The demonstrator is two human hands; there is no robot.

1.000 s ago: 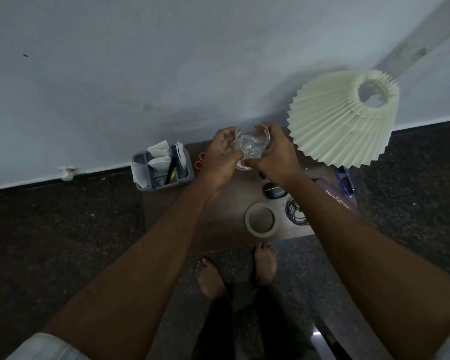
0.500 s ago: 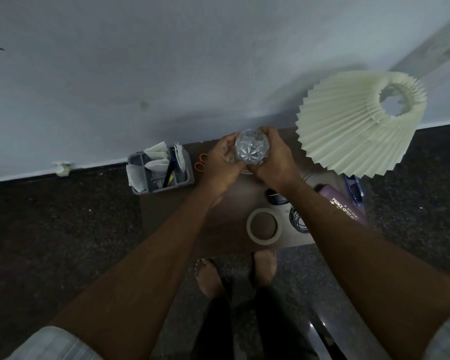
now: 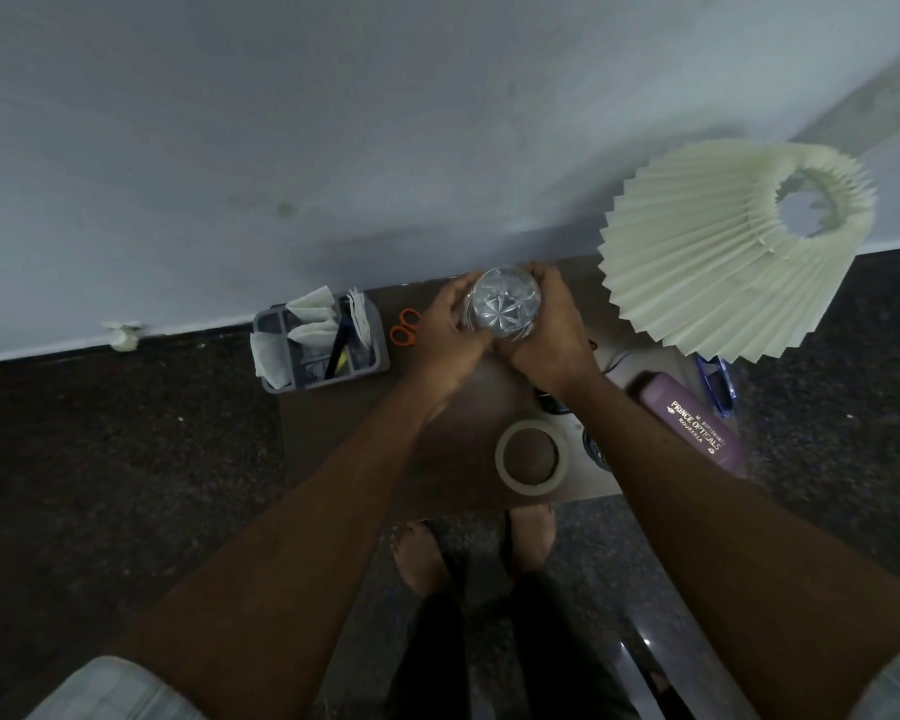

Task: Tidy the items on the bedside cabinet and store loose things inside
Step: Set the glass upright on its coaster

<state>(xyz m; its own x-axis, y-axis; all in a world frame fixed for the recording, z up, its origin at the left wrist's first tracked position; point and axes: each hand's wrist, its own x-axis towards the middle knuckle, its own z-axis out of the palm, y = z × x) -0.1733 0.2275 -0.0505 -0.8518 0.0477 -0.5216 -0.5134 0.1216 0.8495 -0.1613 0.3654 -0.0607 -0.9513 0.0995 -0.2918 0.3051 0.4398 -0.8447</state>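
Turned over within the last second, a clear cut-glass tumbler (image 3: pixel 501 309) is now shown base-up, its star-cut bottom facing the camera where the open mouth was seen before; it has also been carried slightly back toward the wall.

Nearest the viewer, bare feet are seen at the front edge of the dark brown wooden bedside cabinet (image 3: pixel 333 459). Just inside that edge a beige roll of masking tape (image 3: pixel 530 458) lies flat, with a purple hard spectacle case (image 3: pixel 692 423) and blue-framed glasses (image 3: pixel 720 381) further to the right.

Beyond these, the tumbler is cupped from both sides over the rear middle of the top: the left hand (image 3: pixel 450 337) and the right hand (image 3: pixel 552 337) are both closed around its wall. Whether its rim has met the wood cannot be told.

Orange-handled scissors (image 3: pixel 405 327) lie just left of the hands, and a grey plastic divided caddy (image 3: pixel 320 345) stuffed with papers and pens overhangs the left rear corner. A cream pleated lampshade (image 3: pixel 733 262) looms at the right rear.

For a clean set-down, the tumbler is probably best lowered level, with both palms released only once it is seated. Open room is judged to lie on the bare left half; the shade's lower edge and the scissors should be avoided.
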